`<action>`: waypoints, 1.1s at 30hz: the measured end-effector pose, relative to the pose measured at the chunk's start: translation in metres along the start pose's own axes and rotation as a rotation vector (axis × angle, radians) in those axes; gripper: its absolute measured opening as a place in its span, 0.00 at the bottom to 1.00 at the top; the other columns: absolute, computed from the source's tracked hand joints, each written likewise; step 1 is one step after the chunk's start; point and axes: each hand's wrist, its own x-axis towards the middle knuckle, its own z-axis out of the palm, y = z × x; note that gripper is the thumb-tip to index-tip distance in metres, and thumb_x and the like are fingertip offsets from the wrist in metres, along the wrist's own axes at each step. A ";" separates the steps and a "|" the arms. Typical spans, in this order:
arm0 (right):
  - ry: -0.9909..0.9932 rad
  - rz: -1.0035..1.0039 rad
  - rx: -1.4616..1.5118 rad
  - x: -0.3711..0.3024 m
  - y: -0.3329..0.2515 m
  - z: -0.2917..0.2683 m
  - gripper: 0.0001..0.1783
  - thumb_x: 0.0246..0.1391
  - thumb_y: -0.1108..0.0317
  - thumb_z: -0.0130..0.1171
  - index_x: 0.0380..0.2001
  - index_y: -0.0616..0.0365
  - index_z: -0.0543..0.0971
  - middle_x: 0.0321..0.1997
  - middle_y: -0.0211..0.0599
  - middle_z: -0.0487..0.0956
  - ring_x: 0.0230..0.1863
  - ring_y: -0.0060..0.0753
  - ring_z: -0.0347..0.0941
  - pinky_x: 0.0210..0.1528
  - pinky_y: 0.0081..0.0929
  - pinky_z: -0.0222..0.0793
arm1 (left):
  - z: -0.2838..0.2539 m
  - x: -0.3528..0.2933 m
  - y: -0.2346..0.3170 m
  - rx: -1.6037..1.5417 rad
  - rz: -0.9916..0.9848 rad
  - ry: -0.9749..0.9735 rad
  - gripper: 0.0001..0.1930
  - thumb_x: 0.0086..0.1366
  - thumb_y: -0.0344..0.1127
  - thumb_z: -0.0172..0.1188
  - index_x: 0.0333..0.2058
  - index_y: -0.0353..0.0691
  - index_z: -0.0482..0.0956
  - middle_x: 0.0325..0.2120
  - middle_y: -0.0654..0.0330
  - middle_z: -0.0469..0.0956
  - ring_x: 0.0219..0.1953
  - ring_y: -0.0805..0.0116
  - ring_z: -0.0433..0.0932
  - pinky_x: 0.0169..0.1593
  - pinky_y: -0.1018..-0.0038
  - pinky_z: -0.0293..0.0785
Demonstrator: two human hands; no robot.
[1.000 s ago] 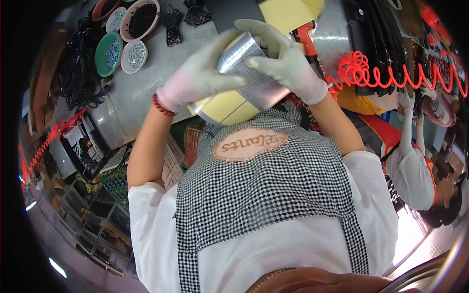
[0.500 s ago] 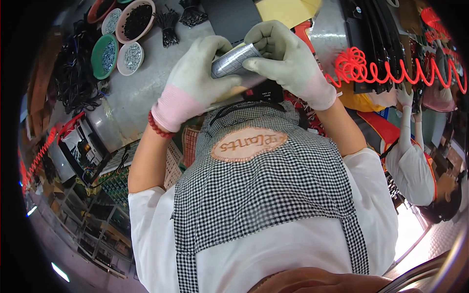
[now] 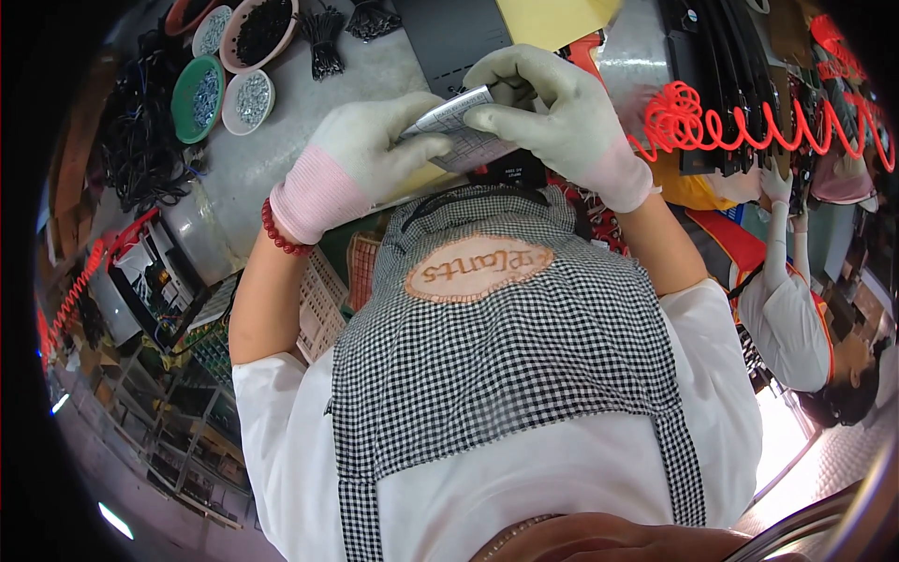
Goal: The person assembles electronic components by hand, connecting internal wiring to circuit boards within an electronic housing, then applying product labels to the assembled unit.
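Note:
Both my hands wear whitish gloves with pink cuffs. Between them, over the near edge of the metal workbench [image 3: 290, 155], is a silver label sheet [image 3: 461, 140] with a printed grid, bent over along its upper edge. My right hand [image 3: 552, 117] pinches the upper right corner of this sheet between thumb and curled fingers. My left hand [image 3: 375, 145] has its thumb and fingers closed around the sheet's left side. Part of the sheet is hidden behind the left fingers. Just beyond my hands lies a flat dark grey panel [image 3: 449, 42].
Bowls of screws stand at the far left, among them a green bowl [image 3: 198, 98] and a pink bowl [image 3: 257, 33]. Bundles of black cable ties [image 3: 325, 42] lie beside them. Yellow sheets [image 3: 552, 19] lie beyond. A red coiled hose [image 3: 749, 140] hangs at right, near a co-worker [image 3: 787, 309].
The sheet was curled into a roll and now opens out flatter, its lower part hanging down. My left hand has shifted slightly left and down; the right stays close to its place.

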 end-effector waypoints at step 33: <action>0.170 -0.741 -0.549 0.001 0.028 0.003 0.09 0.44 0.73 0.63 0.32 0.54 0.77 0.42 0.32 0.79 0.45 0.40 0.75 0.48 0.38 0.70 | 0.025 -0.010 -0.047 -0.920 -0.120 -0.387 0.48 0.63 0.68 0.50 0.62 0.24 0.60 0.52 0.45 0.73 0.53 0.62 0.74 0.56 0.70 0.70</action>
